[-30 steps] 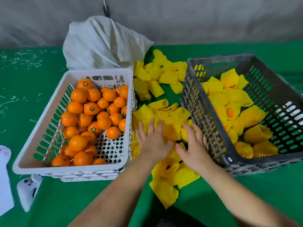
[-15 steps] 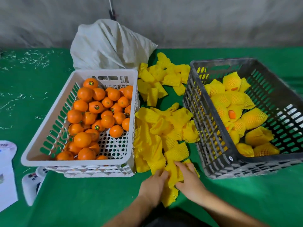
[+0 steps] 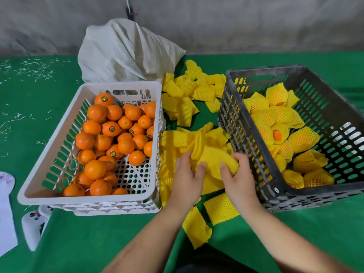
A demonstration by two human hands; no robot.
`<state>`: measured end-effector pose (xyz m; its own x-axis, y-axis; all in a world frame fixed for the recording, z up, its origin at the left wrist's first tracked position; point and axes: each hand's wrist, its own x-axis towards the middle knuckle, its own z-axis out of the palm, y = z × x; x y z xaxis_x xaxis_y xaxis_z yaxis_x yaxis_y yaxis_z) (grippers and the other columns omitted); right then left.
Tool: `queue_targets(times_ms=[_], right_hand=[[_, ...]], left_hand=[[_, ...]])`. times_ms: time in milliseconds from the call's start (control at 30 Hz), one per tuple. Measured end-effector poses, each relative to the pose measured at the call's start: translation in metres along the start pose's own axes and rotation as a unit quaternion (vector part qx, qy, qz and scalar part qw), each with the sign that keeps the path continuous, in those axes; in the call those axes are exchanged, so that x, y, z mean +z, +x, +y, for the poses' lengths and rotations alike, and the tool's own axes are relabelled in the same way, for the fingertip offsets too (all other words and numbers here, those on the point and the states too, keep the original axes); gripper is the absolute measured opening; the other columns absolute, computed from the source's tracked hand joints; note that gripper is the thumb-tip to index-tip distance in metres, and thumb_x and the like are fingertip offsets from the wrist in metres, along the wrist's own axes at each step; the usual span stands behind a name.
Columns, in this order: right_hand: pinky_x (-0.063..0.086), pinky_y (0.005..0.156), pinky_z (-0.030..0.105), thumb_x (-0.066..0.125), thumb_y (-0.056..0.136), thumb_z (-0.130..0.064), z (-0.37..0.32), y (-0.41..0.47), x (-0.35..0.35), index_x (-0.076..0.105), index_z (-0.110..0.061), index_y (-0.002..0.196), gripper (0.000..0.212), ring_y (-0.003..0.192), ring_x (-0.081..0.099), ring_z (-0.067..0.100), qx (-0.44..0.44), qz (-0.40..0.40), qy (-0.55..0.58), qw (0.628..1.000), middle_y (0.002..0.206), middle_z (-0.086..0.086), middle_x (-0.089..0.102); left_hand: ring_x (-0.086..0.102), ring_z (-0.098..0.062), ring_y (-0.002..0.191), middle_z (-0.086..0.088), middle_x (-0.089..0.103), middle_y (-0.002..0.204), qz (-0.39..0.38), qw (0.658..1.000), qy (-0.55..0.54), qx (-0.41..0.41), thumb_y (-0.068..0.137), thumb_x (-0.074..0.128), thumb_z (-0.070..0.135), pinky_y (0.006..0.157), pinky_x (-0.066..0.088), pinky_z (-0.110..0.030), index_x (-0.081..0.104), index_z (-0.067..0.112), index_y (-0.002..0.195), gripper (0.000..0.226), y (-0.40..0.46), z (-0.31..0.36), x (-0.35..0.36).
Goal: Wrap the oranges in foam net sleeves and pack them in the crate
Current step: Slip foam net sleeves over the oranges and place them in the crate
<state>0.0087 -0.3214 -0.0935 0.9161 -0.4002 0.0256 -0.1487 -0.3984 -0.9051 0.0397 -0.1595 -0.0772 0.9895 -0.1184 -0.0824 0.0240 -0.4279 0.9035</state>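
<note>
A white crate [image 3: 89, 200] on the left holds several bare oranges [image 3: 110, 138]. A dark grey crate [image 3: 279, 196] on the right holds several oranges wrapped in yellow foam net [image 3: 275, 119]. Between the crates lies a heap of yellow foam net sleeves [image 3: 187, 95]. My left hand [image 3: 188, 178] and my right hand [image 3: 239, 174] both grip a bunch of yellow sleeves [image 3: 211, 157] lifted slightly off the heap, right beside the grey crate's near-left wall. Two loose sleeves [image 3: 221, 208] lie under my wrists.
A white woven sack [image 3: 126, 54] stands behind the white crate. A white game controller [image 3: 33, 225] and a sheet of paper [image 3: 6, 219] lie at the near left. Green cloth [image 3: 295, 229] covers the table, with white shreds scattered at the far left.
My hands moved from the near end of the sleeve heap forward to its middle and gathered a bunch of sleeves. The view shifted slightly.
</note>
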Motion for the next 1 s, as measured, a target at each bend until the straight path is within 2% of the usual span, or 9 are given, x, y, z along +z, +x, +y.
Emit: queue_targets(times_ms=[100,200,300,367,467,600,833,933,1000], right_hand=[[0.049,0.065,0.039,0.066,0.097,-0.034,-0.025,0.028,0.0,0.047,-0.03,0.122,0.031,0.075,0.06,0.015,-0.015,0.043,0.041,0.998,0.093,0.0,0.064],[0.053,0.088,0.036,0.065,0.099,-0.034,-0.043,0.045,-0.003,0.05,-0.035,0.132,0.036,0.105,0.062,0.014,-0.017,0.037,0.062,0.997,0.121,-0.004,0.065],[0.051,0.103,0.041,0.062,0.1,-0.037,-0.052,0.056,-0.003,0.058,-0.028,0.134,0.035,0.116,0.06,0.012,-0.013,0.008,0.031,0.999,0.126,-0.006,0.065],[0.06,0.088,0.047,0.061,0.1,-0.041,-0.058,0.056,0.002,0.061,-0.025,0.133,0.037,0.092,0.065,0.009,0.017,-0.02,0.049,0.998,0.107,-0.004,0.069],[0.057,0.061,0.032,0.056,0.101,-0.033,-0.066,0.049,0.015,0.055,-0.042,0.136,0.036,0.07,0.07,0.01,0.061,-0.074,0.099,0.99,0.089,0.0,0.07],[0.055,0.059,0.024,0.044,0.103,-0.019,-0.074,0.037,0.035,0.052,-0.053,0.127,0.042,0.079,0.074,0.019,0.055,-0.138,0.142,0.979,0.104,-0.004,0.066],[0.056,0.063,0.025,0.051,0.102,-0.016,-0.073,0.038,0.044,0.064,-0.055,0.113,0.043,0.076,0.072,0.013,0.031,-0.13,0.137,0.982,0.092,-0.009,0.072],[0.055,0.059,0.022,0.05,0.102,-0.013,-0.072,0.035,0.047,0.069,-0.051,0.108,0.043,0.066,0.064,0.003,0.047,-0.105,0.17,0.979,0.081,-0.016,0.071],[0.055,0.06,0.021,0.048,0.103,-0.014,-0.072,0.03,0.049,0.071,-0.048,0.106,0.041,0.063,0.06,-0.002,0.061,-0.097,0.193,0.974,0.081,-0.022,0.071]], left_hand=[[0.063,-0.017,0.113,0.007,0.012,0.165,-0.084,0.994,0.074,-0.004,0.102,0.064,0.044,0.102,0.053,-0.039,0.013,0.026,0.168,0.085,0.024,0.03,-0.022],[0.063,-0.002,0.101,0.009,0.053,0.149,-0.021,0.987,0.088,0.133,0.105,0.061,0.034,0.088,0.057,-0.028,0.049,0.026,0.153,0.049,0.044,0.039,-0.061],[0.063,0.008,0.098,0.025,0.065,0.113,0.106,0.985,0.042,0.129,0.108,0.057,0.028,0.071,0.049,-0.01,0.063,0.024,0.134,0.027,0.069,0.025,-0.105],[0.067,-0.009,0.101,0.012,0.067,0.115,0.142,0.986,0.082,0.038,0.109,0.054,0.026,0.071,0.052,-0.022,0.059,0.018,0.137,0.03,0.091,0.002,-0.128],[0.059,-0.043,0.117,-0.016,0.061,0.135,-0.026,0.957,0.257,-0.133,0.107,0.054,0.025,0.088,0.051,-0.05,0.049,0.007,0.145,0.042,0.125,-0.036,-0.135],[0.036,-0.043,0.145,-0.015,0.042,0.155,-0.15,0.86,0.462,-0.153,0.1,0.061,0.018,0.119,0.033,-0.057,0.037,0.019,0.155,0.06,0.144,-0.072,-0.122],[0.023,-0.043,0.151,-0.016,0.023,0.163,-0.123,0.762,0.614,-0.165,0.09,0.079,0.021,0.11,0.044,-0.05,0.0,0.022,0.166,0.11,0.135,-0.096,-0.106],[0.048,-0.036,0.139,-0.014,0.039,0.157,-0.11,0.728,0.661,-0.144,0.09,0.079,0.023,0.092,0.052,-0.039,0.0,0.014,0.166,0.11,0.137,-0.089,-0.103],[0.052,-0.035,0.135,-0.014,0.044,0.153,-0.097,0.724,0.67,-0.133,0.089,0.08,0.023,0.097,0.051,-0.039,0.016,0.01,0.163,0.099,0.135,-0.087,-0.099]])
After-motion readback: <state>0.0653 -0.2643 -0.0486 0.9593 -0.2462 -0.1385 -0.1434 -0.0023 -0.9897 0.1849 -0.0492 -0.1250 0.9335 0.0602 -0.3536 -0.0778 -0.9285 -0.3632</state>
